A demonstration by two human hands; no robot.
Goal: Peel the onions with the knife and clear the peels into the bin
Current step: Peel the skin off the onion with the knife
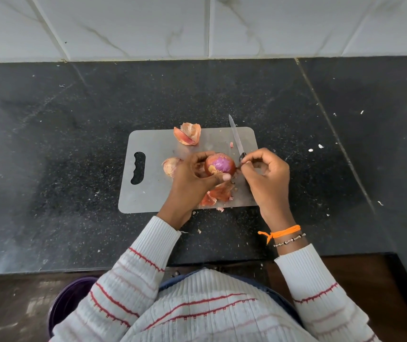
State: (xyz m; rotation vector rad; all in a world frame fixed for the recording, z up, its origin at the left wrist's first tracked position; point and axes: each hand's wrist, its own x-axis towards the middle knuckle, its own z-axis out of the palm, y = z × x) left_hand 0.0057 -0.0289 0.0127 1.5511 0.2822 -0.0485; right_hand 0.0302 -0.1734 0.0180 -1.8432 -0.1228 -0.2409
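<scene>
Left hand [192, 178] grips the onion [219, 164] from its left side, fingers curled over the top, thumb pressed under the front. Right hand [264, 175] has fingers bent, fingertips pinching at the onion's right edge; whether it also holds the knife [237, 139] handle, cannot tell. Onion held just above the steel cutting board [153, 191], near its middle: glossy purple flesh bared on top, brown-red papery skin on the sides. Loose peels [218, 193] lie under the hands at the board's near edge, some scraps over it. Second onion [170, 165], pale-skinned, sits left of the left hand. Curled peel [187, 133] at the far edge. Knife blade points away, tip past the far edge. Black granite counter [49, 144] open on both sides; tiled wall [123, 25] behind. Purple bin [71, 302] below the counter's front, left
</scene>
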